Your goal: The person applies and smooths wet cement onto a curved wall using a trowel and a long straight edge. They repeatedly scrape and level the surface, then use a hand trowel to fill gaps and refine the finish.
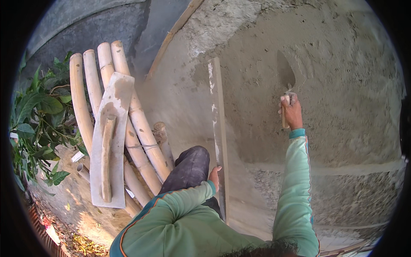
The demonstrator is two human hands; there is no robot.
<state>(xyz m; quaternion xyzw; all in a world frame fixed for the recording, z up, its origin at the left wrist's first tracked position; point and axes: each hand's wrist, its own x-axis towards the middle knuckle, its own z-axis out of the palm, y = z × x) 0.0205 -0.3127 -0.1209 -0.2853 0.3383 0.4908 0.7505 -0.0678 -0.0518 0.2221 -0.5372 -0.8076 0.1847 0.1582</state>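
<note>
A long straight bar [219,128] stands up near the middle, in front of the gray wall. The left hand [215,176] grips the bar low down, at its left edge, with some of the fingers hidden. That hold probably keeps the bar from tipping over. The left arm is bent and close to the body, and one knee [192,160] is just left of the bar, so the reach is short.

The right hand [292,112] is to the right of the bar, closed tight around the handle of a pointed trowel [285,73]. The trowel's tip points up, over the rough gray mortar [346,81]. Holding it by the handle likely lets the wrist turn the blade easily. The right arm reaches up almost straight.

Left of the bar, some bamboo poles [139,118] lean side by side. A big flat plastering float [107,156] rests on them with its wooden handle facing out, perhaps so it stays easy to grab. Green leaves [38,115] grow farther left of the bar.
</note>
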